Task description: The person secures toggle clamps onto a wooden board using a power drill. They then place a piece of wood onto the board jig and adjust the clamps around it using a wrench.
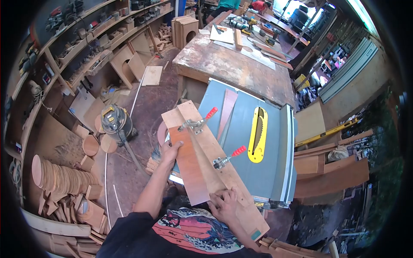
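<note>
You already have the brown board (188,167) laid on the plank (234,187), at the saw bench (238,129)'s near left, not yet touching the blade (259,128). Your left hand (170,152) has its fingers grasping the left edge; whether your right hand (224,205), by the near corner, or the clamps (196,126) grip is hard to tell. Far off, a wooden bench (206,59) carries drills (235,23).

Woodworking shop — table saw (241,122), stacked wooden discs (64,175), canister vacuum (115,120).
</note>
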Tool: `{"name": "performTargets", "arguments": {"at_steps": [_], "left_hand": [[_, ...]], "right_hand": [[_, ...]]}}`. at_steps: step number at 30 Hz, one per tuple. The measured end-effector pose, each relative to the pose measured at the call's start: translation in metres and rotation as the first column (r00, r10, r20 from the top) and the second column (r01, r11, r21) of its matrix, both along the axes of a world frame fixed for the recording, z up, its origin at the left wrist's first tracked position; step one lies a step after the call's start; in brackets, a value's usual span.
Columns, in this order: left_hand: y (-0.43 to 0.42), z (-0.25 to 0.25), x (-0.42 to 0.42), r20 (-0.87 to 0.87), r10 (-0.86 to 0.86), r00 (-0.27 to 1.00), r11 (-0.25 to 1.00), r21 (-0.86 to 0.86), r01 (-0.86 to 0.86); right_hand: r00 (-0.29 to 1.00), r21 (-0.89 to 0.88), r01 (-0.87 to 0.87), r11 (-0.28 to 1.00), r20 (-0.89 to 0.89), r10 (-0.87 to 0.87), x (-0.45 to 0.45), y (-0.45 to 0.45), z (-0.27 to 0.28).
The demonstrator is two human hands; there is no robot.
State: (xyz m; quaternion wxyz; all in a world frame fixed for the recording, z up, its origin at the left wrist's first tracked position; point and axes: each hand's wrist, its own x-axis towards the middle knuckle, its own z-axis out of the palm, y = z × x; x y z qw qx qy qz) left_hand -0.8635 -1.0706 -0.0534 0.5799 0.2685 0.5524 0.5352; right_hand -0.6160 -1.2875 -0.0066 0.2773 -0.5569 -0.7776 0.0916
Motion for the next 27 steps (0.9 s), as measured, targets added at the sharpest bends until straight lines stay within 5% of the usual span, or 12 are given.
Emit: {"name": "performTargets", "arguments": {"at_steps": [5, 8, 12, 15, 18, 21, 24, 27], "left_hand": [[-0.002, 0.002, 0.002, -0.009, -0.009, 1.000, 1.000, 0.001, 0.009], [-0.002, 0.010, 0.002, -0.015, -0.027, 1.000, 0.999, -0.025, 0.026], [-0.005, 0.025, 0.002, -0.192, -0.045, 0.980, 0.998, -0.057, 0.035], [-0.008, 0.000, 0.004, -0.485, 0.244, 0.840, 0.970, 0.131, -0.206], [-0.040, 0.034, 0.005, -0.587, 0.376, 0.717, 0.884, 0.459, -0.088], [-0.077, 0.079, 0.028, -0.706, 0.199, 0.680, 0.746, 0.559, 0.362], [-0.087, 0.088, 0.064, -0.761, 0.151, 0.630, 0.542, 0.597, 0.591], [-0.084, 0.099, 0.078, -0.797, -0.003, 0.604, 0.612, 0.476, 0.632]], "right_hand": [[1.000, -0.043, -0.003, 0.999, -0.012, 0.002, 0.000, 0.000, 0.015], [0.979, 0.000, 0.018, 1.000, -0.205, -0.017, 0.004, 0.003, 0.016], [0.927, -0.030, 0.160, 0.987, -0.337, -0.161, 0.011, 0.015, 0.034], [0.870, 0.055, 0.185, 0.981, -0.474, -0.138, 0.019, 0.040, 0.046], [0.856, 0.031, 0.148, 0.988, -0.504, -0.113, 0.026, 0.062, 0.067], [0.925, 0.081, 0.035, 0.996, -0.381, -0.001, 0.035, 0.091, 0.101], [0.980, 0.182, -0.036, 0.983, -0.184, 0.070, 0.041, 0.116, 0.114], [0.988, 0.263, 0.033, 0.964, -0.153, 0.008, 0.048, 0.139, 0.110]]}}
